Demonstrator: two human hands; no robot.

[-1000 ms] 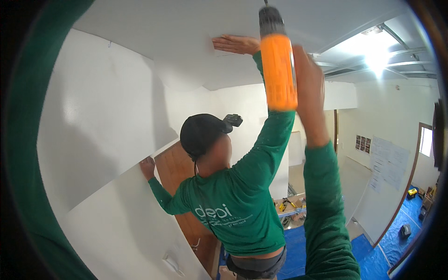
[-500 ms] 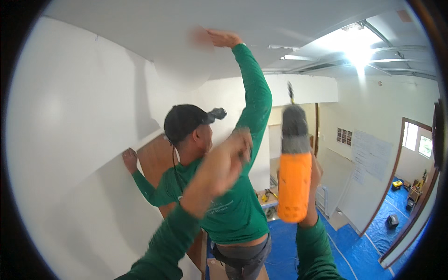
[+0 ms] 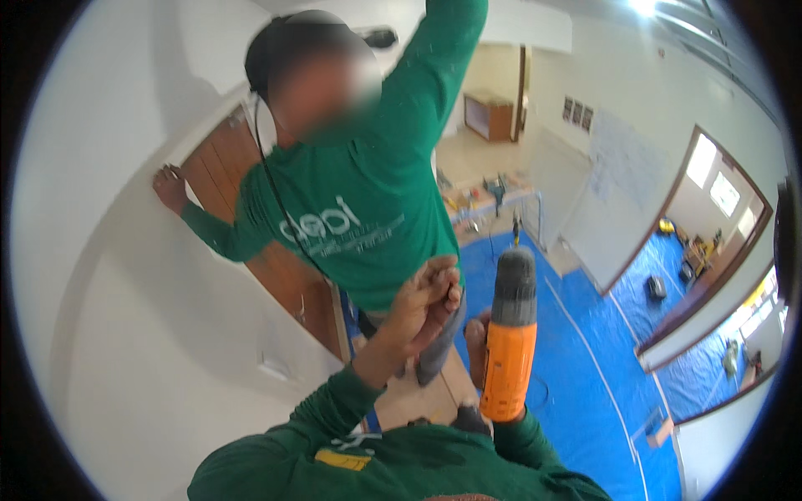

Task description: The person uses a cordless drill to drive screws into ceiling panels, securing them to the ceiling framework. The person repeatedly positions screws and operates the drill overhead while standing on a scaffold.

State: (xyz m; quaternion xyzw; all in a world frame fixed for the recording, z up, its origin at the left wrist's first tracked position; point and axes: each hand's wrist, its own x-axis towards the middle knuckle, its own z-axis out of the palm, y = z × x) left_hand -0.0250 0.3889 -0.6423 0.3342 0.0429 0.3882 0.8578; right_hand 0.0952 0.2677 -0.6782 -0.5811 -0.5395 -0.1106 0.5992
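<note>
My right hand (image 3: 476, 351) grips an orange and dark grey power drill (image 3: 511, 355), held upright with its bit (image 3: 516, 231) pointing up. The drill's body hides most of that hand. Left of the drill is my left hand (image 3: 424, 305), raised with fingers curled and pinched together. Whatever may be between those fingertips is too small to make out. Just beyond my hands stands a co-worker in a green long-sleeved shirt (image 3: 359, 200) and dark cap. One arm of theirs reaches up out of view; their other hand (image 3: 171, 188) rests against the white wall.
A brown wooden door (image 3: 242, 209) is behind the co-worker at left. Blue sheeting (image 3: 568, 376) covers the floor below. Farther off stands a workbench (image 3: 501, 192) with tools on it. Doorways at right lead to another room, where tools (image 3: 697, 255) lie on more blue sheeting.
My view has tilted down, so the ceiling has mostly left the picture. My left hand was blurred by motion and now shows clearly beside the drill. The right hand still holds the drill.
</note>
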